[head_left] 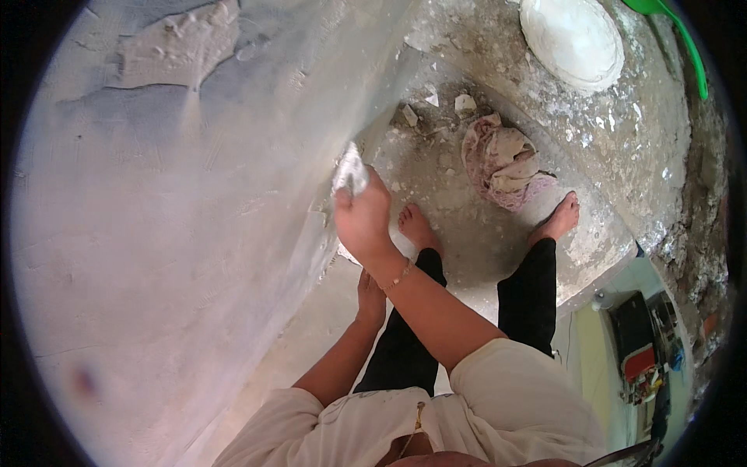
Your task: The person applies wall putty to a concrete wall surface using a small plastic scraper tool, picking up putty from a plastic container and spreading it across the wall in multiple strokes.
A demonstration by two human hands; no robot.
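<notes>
Mid-frame, the right hand (365,216) grips a white-coated, tapered piece (350,166), long axis pointing upward; whether the left hand (372,298) grips, one cannot tell.

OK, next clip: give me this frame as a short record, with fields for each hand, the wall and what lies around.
Right hand: the right hand grips a white-smeared thing close to the wall; contact unclear
Left hand: the left hand is lower, partly behind the right forearm; its grip is hidden
Wall: the wall is pale, with a rough patch at upper left
Lying near the feet: crumpled cloth
Upper right: round white thing, curved green thing
</notes>
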